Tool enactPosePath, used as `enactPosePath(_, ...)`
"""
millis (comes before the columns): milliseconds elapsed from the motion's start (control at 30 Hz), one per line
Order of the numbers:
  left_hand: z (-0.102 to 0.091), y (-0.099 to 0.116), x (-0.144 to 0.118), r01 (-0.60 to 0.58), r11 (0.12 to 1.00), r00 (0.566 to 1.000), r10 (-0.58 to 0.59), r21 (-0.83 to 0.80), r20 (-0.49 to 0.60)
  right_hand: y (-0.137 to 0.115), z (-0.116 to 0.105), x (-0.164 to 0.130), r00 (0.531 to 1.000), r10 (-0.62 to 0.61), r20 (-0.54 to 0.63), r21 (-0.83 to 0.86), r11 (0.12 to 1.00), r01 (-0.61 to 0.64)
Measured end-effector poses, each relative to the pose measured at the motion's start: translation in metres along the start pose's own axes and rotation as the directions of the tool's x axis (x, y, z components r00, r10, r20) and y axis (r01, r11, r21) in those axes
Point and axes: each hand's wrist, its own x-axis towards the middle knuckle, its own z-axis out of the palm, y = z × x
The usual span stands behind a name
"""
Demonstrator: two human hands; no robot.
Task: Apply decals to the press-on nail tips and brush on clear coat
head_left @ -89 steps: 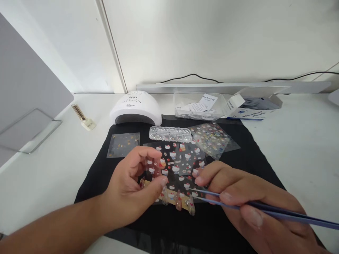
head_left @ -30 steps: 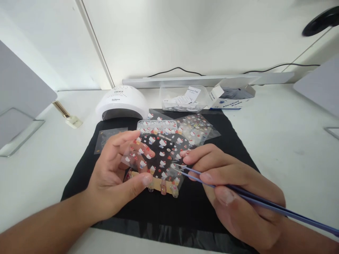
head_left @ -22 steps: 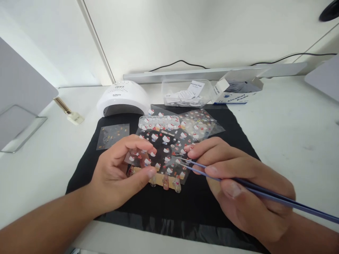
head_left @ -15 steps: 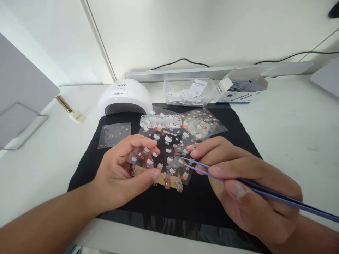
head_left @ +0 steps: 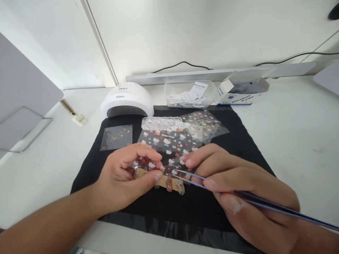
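A clear sticker sheet (head_left: 166,141) with red and white cat figures is tilted above the black mat. My left hand (head_left: 129,176) grips its lower left edge, thumb and forefinger close together, some fingers behind the film. In my right hand (head_left: 246,190) is a pair of blue tweezers (head_left: 265,204), its tips slightly apart over the sheet's lower part. My right fingertips are close to the sheet's right side; contact is unclear. Just below, decorated false nails (head_left: 169,183) stand along a tan strip (head_left: 162,180), partly covered by my left hand and the sheet.
A white nail lamp (head_left: 127,100) stands at the back left, near a polish bottle (head_left: 79,119). Behind the black mat (head_left: 148,218) are a clear tub (head_left: 172,102) of alcohol pads and an open box (head_left: 241,97). Other sticker sheets (head_left: 116,137) and a clear case (head_left: 161,122) lie around.
The sticker sheet has tipped lower, its top edge dropping toward the clear case. The tweezers' tips have moved down and slightly left, and my left thumb and forefinger have come nearer each other.
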Motion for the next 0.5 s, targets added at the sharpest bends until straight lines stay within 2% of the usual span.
enactPosePath(67, 0.0006, 0.0004, 0.0001, -0.004, 1.0, 1.0, 0.005, 0.014, -0.018, -0.0032, -0.0016, 0.0029, 0.997, 0.0, 0.073, -0.026, 1.0, 0.002)
enactPosePath(167, 0.0009, -0.0005, -0.0001, -0.016, 1.0, 1.0, 0.017, 0.018, -0.018, -0.0048, -0.0025, 0.0051, 0.997, -0.012, 0.078, -0.031, 0.999, 0.015)
enactPosePath(367, 0.0006, 0.001, -0.0005, 0.012, 0.998, 0.992, -0.005, -0.058, 0.124, -0.006, -0.0016, 0.0054, 0.998, -0.016, 0.065, -0.029, 0.999, 0.018)
enactPosePath(500, -0.0005, 0.0072, 0.0018, -0.007, 0.999, 0.989, 0.015, -0.053, 0.144, -0.0083, -0.0035, 0.0066, 0.995, 0.008, 0.099, -0.02, 1.0, -0.006)
